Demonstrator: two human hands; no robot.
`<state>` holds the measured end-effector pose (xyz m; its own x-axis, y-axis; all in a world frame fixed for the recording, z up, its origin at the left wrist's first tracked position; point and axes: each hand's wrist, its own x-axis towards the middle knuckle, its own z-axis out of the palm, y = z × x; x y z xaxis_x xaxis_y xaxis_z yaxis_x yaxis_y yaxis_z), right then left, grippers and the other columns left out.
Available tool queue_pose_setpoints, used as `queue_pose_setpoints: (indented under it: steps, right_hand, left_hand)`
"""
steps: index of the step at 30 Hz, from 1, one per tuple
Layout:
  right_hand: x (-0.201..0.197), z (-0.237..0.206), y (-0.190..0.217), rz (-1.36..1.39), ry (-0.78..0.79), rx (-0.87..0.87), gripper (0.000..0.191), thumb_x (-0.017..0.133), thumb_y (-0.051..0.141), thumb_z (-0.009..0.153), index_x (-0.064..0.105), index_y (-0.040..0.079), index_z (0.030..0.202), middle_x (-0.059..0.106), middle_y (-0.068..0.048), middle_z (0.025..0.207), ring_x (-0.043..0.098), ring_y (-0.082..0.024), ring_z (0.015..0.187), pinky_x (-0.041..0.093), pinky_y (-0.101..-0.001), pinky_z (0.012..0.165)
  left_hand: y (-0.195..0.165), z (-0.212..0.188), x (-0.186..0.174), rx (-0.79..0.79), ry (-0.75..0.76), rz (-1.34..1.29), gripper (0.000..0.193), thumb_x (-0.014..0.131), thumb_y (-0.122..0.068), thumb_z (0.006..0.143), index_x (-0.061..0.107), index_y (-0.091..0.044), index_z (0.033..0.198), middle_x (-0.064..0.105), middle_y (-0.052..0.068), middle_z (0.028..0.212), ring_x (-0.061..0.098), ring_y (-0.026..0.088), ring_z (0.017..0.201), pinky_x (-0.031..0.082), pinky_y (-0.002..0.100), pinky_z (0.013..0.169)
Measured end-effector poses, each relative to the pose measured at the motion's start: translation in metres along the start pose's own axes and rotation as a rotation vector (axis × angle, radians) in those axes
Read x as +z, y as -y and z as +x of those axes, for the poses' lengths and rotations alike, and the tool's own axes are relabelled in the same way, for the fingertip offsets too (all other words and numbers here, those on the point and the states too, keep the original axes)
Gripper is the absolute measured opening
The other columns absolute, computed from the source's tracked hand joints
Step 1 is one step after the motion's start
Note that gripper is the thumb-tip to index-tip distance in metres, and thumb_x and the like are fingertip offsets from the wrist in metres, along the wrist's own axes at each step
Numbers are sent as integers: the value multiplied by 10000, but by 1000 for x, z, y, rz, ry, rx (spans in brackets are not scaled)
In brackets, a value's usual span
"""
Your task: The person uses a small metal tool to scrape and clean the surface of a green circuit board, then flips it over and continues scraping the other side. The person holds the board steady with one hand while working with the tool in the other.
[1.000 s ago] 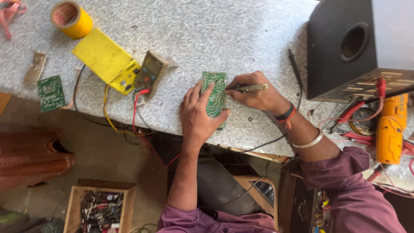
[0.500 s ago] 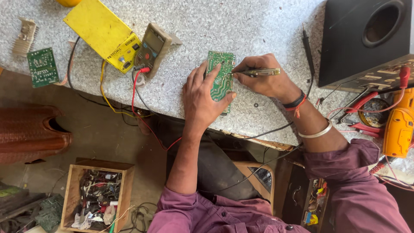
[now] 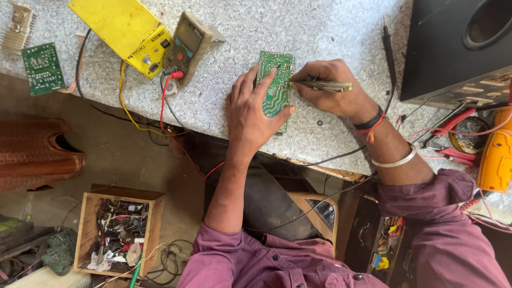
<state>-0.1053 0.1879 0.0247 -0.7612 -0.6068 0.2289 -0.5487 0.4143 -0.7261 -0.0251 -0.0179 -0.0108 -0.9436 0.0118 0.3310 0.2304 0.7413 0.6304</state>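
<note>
A grey speckled desk (image 3: 330, 32) is seen from above, with a dusty floor below its edge. A green circuit board (image 3: 276, 85) is laid flat near the middle of the desk, close to the front edge. The board is pressed down by the left hand (image 3: 250, 114), whose fingers are spread over its left side and whose thumb is set at its lower right edge. A thin pen-like tool (image 3: 322, 85) is pinched tight in the grip of the right hand (image 3: 333, 90), and its tip is touched to the right edge of the board. A black band, a red thread and a silver bangle (image 3: 397, 160) are worn on the right wrist. To the left of the board, a brown meter (image 3: 186, 45) is laid next to a yellow box (image 3: 125, 29), with red and yellow wires hung over the desk edge. A second small green board (image 3: 42, 68) is placed far to the left. A big black speaker box (image 3: 453, 48) is stood at the right, and a yellow tool (image 3: 496, 154) is seen near it. On the floor, a wooden box (image 3: 120, 232) full of small parts is kept.
</note>
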Motion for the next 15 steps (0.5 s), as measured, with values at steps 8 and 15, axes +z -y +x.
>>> queue_pose_setpoints:
  steps: [8, 15]
  right_hand:
    - [3, -1, -6, 21, -5, 63, 155, 783, 118, 914, 759, 13, 1025, 748, -111, 831, 688, -155, 683, 532, -305, 610]
    - [6, 0, -7, 57, -8, 47, 157, 780, 118, 924, 751, 4, 1029, 755, -98, 844, 685, -130, 694, 535, -294, 616]
  left_hand:
    - [-2, -1, -1, -22, 17, 3, 839, 909, -470, 736, 589, -138, 1438, 496, 149, 1525, 434, 355, 1413, 375, 525, 1138]
    - [-1, 0, -1, -20, 15, -7, 841, 903, -481, 740, 586, -140, 1439, 504, 138, 1526, 443, 345, 1413, 379, 520, 1151]
